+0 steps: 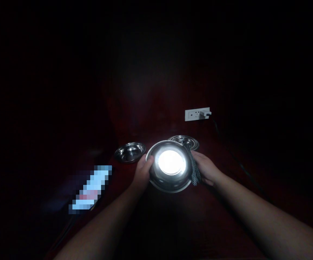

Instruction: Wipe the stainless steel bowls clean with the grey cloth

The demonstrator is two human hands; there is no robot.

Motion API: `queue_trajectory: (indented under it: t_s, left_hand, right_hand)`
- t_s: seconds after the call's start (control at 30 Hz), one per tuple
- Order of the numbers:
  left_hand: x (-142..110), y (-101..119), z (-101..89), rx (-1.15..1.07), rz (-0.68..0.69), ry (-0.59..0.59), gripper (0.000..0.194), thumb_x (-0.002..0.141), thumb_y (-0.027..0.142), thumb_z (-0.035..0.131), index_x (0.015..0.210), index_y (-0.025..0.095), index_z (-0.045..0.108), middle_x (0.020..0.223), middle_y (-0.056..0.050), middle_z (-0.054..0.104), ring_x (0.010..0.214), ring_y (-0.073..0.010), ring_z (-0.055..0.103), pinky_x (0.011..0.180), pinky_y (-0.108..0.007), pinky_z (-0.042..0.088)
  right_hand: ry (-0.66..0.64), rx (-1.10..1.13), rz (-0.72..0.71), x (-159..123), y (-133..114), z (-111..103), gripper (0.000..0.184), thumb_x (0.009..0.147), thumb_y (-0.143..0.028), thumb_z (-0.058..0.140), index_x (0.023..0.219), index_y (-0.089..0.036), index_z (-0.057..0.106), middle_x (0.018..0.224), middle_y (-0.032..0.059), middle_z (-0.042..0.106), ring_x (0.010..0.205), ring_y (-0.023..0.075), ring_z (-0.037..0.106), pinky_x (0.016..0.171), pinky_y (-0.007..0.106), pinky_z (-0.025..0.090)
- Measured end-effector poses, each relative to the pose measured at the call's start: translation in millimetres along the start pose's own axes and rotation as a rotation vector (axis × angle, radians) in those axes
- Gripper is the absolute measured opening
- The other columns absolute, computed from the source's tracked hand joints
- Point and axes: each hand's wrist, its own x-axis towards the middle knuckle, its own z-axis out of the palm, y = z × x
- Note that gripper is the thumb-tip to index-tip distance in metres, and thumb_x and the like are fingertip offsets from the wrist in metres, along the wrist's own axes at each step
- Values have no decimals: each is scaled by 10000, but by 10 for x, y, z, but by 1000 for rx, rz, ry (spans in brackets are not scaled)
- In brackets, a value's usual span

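A shiny steel bowl is held up between my two hands, with a bright glare on its middle. My left hand grips the bowl's left edge, its thumb lying over the rim. At the right edge, my right hand is closed on a dark patterned cloth that lies against the bowl. Most of the right fingers are hidden behind the cloth. Beyond the left hand stands another steel bowl. Steel dishware with a ringed rim sits behind the held bowl, partly covered by it.
A lit, pixelated screen lies to the left of my left forearm. On the back wall is a white socket plate with a plug in it. A dark cable runs down at the right. The surroundings are very dark.
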Motion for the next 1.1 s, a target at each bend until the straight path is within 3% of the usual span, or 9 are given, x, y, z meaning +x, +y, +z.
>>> queue_trajectory:
  t_s: [0.33,0.6,0.77,0.97,1.1]
  left_hand:
    - [-41,10,19,-15,-107,-113,291,793,419,592,941,172,627,762,1,642,692,-146,577,635,-248,438]
    - [-52,34,17,-9,-106,-153,291,788,414,597,935,167,635,779,-11,648,708,-156,579,656,-260,440]
    - [-36,-19,-19,-6,-86,-175,281,789,409,608,949,178,613,829,-6,636,739,-150,573,672,-251,439]
    - [0,-132,-70,-111,-85,-222,330,828,464,537,998,182,566,849,-17,608,748,-141,584,658,-253,469]
    - [-13,-149,-92,-102,-132,-347,392,818,466,545,1083,178,535,957,-68,624,795,-183,626,683,-312,507]
  right_hand:
    - [69,-32,89,-6,5,-10,272,851,-390,555,813,-158,692,747,61,730,640,168,660,617,243,511]
    - [85,-45,136,-37,-46,1,316,767,-454,645,789,-143,694,695,66,721,582,169,636,549,250,492]
    - [126,-92,35,-22,-52,1,364,725,-507,663,761,-145,687,677,60,713,592,172,631,573,257,497]
    - [299,-51,-125,32,-60,-32,427,658,-570,686,734,-151,666,614,28,678,601,170,618,560,259,485]
    - [389,25,-176,70,-36,-55,448,624,-579,703,726,-146,655,596,10,659,596,161,606,573,264,486]
